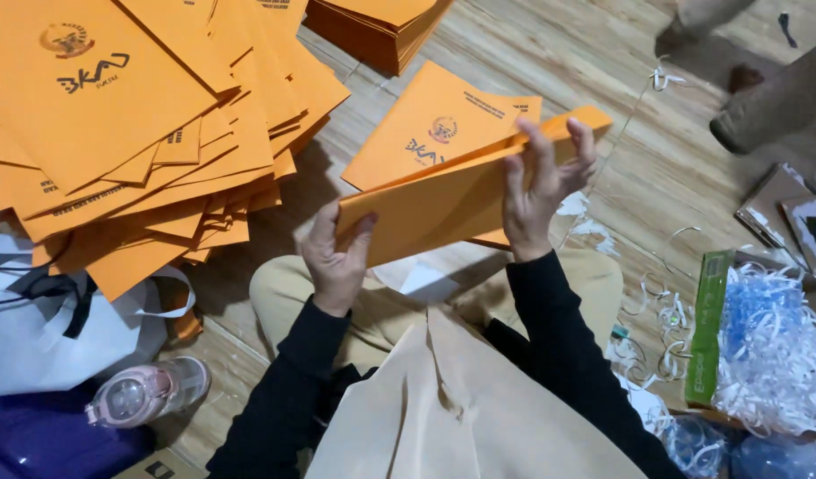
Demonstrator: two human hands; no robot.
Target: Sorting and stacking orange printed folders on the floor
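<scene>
I hold an orange paper folder (pixel 434 208) above my lap, tilted and partly folded. My left hand (pixel 335 257) grips its lower left corner, thumb on top. My right hand (pixel 541 191) clasps its upper right part, fingers spread over the folded edge. Another printed orange folder (pixel 434 120) lies flat on the wooden floor just behind it. A beige cloth (pixel 443 408) covers my lap below the hands.
A big fanned heap of orange folders (pixel 133 115) fills the left. A neat orange stack (pixel 381 27) sits at the top. White bag (pixel 44 328) and pink bottle (pixel 146 390) lie lower left. Green box (pixel 711 328) with shredded white strips (pixel 772 355) is at right. Someone's feet (pixel 763 98) stand top right.
</scene>
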